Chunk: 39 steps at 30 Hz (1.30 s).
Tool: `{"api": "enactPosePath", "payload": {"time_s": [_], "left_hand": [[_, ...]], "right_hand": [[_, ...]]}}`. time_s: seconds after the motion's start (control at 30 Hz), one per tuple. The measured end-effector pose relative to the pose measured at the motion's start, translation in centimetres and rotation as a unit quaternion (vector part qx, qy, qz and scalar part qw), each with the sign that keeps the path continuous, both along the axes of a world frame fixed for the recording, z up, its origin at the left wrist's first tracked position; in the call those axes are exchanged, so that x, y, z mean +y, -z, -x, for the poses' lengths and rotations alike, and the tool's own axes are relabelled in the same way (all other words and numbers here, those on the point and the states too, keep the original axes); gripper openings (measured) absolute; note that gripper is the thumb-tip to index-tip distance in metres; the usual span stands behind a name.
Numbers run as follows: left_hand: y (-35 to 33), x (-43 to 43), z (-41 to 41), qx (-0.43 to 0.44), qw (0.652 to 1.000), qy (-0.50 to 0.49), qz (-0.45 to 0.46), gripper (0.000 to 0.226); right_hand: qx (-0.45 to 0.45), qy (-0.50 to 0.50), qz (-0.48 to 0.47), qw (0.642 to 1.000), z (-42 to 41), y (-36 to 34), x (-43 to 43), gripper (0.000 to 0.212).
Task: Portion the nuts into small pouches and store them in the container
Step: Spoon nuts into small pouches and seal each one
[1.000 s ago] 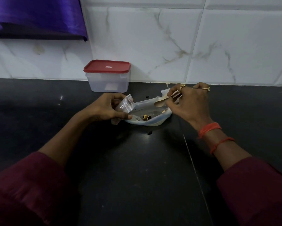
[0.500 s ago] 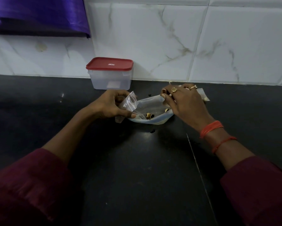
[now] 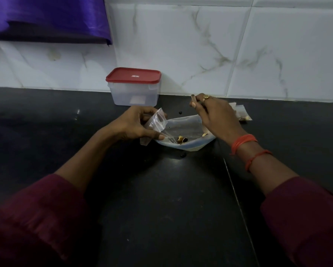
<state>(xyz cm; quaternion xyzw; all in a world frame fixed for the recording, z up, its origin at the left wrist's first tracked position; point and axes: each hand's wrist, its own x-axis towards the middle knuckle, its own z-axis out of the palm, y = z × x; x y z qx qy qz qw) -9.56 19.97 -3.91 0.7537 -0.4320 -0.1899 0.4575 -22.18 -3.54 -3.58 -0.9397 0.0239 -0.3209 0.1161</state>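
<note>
My left hand [image 3: 136,124] pinches a small clear zip pouch [image 3: 157,122] at the left rim of a larger open plastic bag [image 3: 186,127] lying on the black counter. A few nuts [image 3: 182,140] sit in the bag's near corner. My right hand [image 3: 217,117] is closed on a spoon whose handle end [image 3: 193,97] sticks up past the fingers; its bowl dips into the bag's right side, mostly hidden. A clear container with a shut red lid [image 3: 133,86] stands against the wall behind the bag.
Small pouches holding nuts [image 3: 243,115] lie on the counter behind my right hand. Dark crumbs lie behind the bag [image 3: 180,112] and in front of it [image 3: 183,155]. White marble tiles back the counter; a purple cloth [image 3: 46,18] hangs at the upper left.
My right hand has tipped the spoon from level above the bag down into the bag's right side. My left hand and its pouch have stayed in place.
</note>
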Motion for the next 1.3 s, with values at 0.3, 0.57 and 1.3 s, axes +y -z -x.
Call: {"api": "enactPosePath", "payload": {"time_s": [0.3, 0.57, 1.3], "left_hand": [[0.1, -0.1, 0.0, -0.002, 1.0, -0.006, -0.011, 0.056], [0.2, -0.1, 0.0, -0.01, 1.0, -0.013, -0.016, 0.058], [-0.5, 0.3, 0.5, -0.041, 0.998, -0.008, -0.048, 0.06]], "right_hand": [[0.033, 0.024, -0.08, 0.996, -2.1, -0.8, -0.8, 0.029], [0.018, 0.032, -0.122, 0.992, -1.7, -0.9, -0.7, 0.023], [0.111, 0.046, -0.49, 0.864, 2.3, -1.5, -1.7, 0.015]]}}
